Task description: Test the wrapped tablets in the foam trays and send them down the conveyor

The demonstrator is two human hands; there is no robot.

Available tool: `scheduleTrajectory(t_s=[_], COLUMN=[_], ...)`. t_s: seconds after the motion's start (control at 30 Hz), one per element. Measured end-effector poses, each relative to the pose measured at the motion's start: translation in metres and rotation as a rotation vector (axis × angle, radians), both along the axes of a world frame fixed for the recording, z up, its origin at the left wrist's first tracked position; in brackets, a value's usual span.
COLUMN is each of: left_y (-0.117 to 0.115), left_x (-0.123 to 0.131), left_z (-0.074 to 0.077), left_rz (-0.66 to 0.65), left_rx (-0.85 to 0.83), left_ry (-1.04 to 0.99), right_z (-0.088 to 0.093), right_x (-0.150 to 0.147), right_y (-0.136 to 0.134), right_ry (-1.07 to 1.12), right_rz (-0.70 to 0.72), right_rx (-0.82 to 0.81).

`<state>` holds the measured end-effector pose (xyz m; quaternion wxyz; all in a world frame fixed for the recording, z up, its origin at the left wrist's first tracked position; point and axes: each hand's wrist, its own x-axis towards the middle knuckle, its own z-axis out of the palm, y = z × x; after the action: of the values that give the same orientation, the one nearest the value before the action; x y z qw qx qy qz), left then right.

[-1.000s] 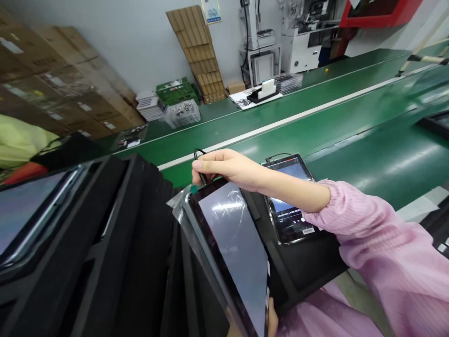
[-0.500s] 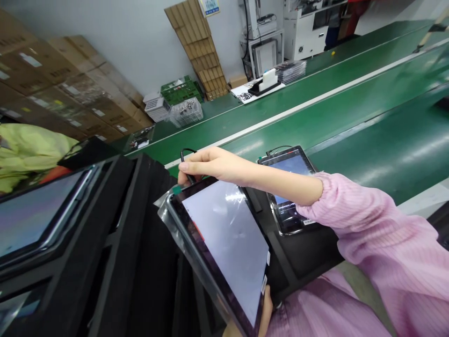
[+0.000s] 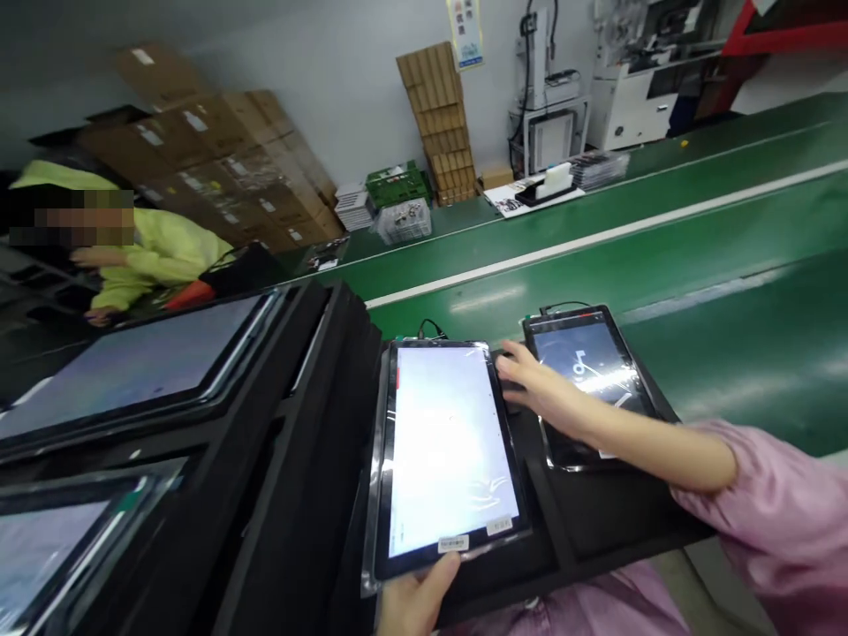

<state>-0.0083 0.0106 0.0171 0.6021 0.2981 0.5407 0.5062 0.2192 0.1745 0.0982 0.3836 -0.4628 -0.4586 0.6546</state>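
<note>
A tablet with a lit white screen (image 3: pixel 450 442) lies in front of me in clear film, two small labels on its lower border. At its bottom edge my left hand (image 3: pixel 417 596) grips it, thumb on the front and the other fingers largely hidden beneath. My right hand (image 3: pixel 540 389) is beside the tablet's upper right edge, fingers apart and holding nothing. Partly behind that hand, a second tablet (image 3: pixel 619 353) shows a dark screen with a white symbol. Black cables (image 3: pixel 432 329) lead from the top edges of both tablets. Black foam (image 3: pixel 589 521) lies under them.
Stacked black foam trays (image 3: pixel 291 495) rise on my left, with another tablet (image 3: pixel 165 353) on top. A green conveyor (image 3: pixel 722 230) runs behind, carrying a clear bin (image 3: pixel 404 221). At the far left sits a co-worker in yellow (image 3: pixel 176 243). Cardboard boxes (image 3: pixel 225 159) stand along the wall.
The tilted tablet has come down flatter onto the foam. My right hand has left its cable and moved right and down. The second tablet's screen has turned from blue to dark with a symbol.
</note>
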Motion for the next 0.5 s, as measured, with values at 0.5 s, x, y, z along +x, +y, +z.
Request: scheduleTrajectory(t_s=[0.5], left_y=[0.000], left_x=[-0.002], left_z=[-0.050], left_rz=[0.017], left_rx=[0.109], left_ry=[-0.074], right_z=[-0.032], right_x=[0.023], right_y=[0.023], right_ry=[-0.453], right_rz=[-0.164], right_rx=[0.669])
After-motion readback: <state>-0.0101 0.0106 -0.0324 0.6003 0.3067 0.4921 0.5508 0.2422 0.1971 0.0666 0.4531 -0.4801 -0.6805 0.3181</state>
